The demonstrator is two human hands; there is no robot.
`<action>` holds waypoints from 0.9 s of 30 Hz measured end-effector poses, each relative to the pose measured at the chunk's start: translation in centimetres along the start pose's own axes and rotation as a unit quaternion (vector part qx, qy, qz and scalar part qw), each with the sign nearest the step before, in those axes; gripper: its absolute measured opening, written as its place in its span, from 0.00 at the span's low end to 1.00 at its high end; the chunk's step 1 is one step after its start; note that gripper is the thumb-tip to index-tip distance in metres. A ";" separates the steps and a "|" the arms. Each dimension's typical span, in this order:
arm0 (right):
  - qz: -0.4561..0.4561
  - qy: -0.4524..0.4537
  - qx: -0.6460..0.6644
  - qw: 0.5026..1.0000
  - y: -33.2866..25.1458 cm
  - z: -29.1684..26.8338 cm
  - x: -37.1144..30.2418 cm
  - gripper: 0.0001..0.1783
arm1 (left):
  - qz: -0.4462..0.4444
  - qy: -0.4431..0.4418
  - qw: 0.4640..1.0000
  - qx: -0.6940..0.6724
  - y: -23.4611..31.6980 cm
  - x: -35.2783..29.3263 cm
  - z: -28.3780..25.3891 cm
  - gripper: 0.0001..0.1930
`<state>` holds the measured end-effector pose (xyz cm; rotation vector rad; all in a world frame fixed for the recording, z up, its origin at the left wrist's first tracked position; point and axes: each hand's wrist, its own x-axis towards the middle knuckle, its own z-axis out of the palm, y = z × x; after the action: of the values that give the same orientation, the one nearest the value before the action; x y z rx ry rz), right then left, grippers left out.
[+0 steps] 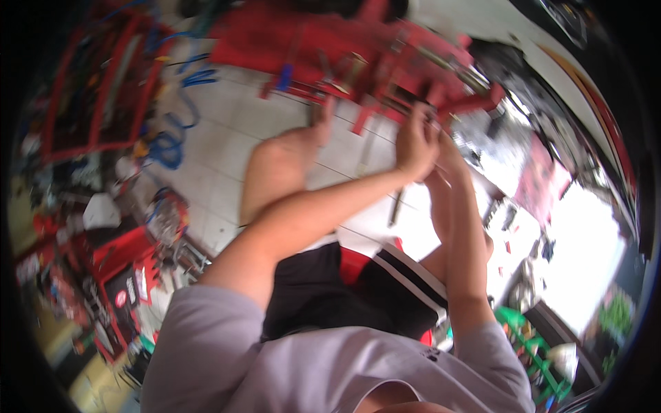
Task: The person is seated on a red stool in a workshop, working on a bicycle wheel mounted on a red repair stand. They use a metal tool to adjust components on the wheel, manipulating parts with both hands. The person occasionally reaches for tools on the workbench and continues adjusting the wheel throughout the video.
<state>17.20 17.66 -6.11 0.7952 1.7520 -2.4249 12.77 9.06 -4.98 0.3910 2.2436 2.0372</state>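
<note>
My left hand (416,146) is closed, its fingers bunched around a small dark piece (429,110) that is too blurred to name. Pressed close beside it, my right hand (446,148) also looks closed, though its fingers are partly hidden behind the left. Both hands meet at the near edge of a red metal stand (392,96). Below them a thin dark rod (396,208) shows against the tiled floor. Several hand tools, one with a blue handle (284,77), lie along the red stand to the left of my hands.
A red shelf rack (89,89) stands at the far left, with a coiled blue hose (165,148) beside it. Nearer left is a red toolbox (124,261) amid clutter. Loose parts (509,220) lie on the right; a green basket (527,337) is at the lower right.
</note>
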 end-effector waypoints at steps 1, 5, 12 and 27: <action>-0.008 0.014 -0.142 0.990 -0.4 -0.1 0.1 0.14 | -0.031 -0.014 0.999 0.007 -0.4 0.2 0.0 0.09; 0.054 0.033 -0.232 0.971 1.3 -2.5 1.0 0.14 | -0.045 0.001 0.999 0.003 -0.5 -0.4 1.5 0.09; 0.133 0.077 -0.384 0.910 0.0 -1.5 1.6 0.15 | -0.102 -0.032 0.993 0.043 -3.8 0.8 1.4 0.06; 0.111 0.070 -0.319 0.939 3.7 -5.6 4.0 0.15 | -0.109 0.063 0.991 -0.049 -6.2 2.7 6.1 0.04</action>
<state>17.07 22.35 -12.33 1.0090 2.1653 -1.5339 10.80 15.16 -11.49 0.0072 2.1328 2.0965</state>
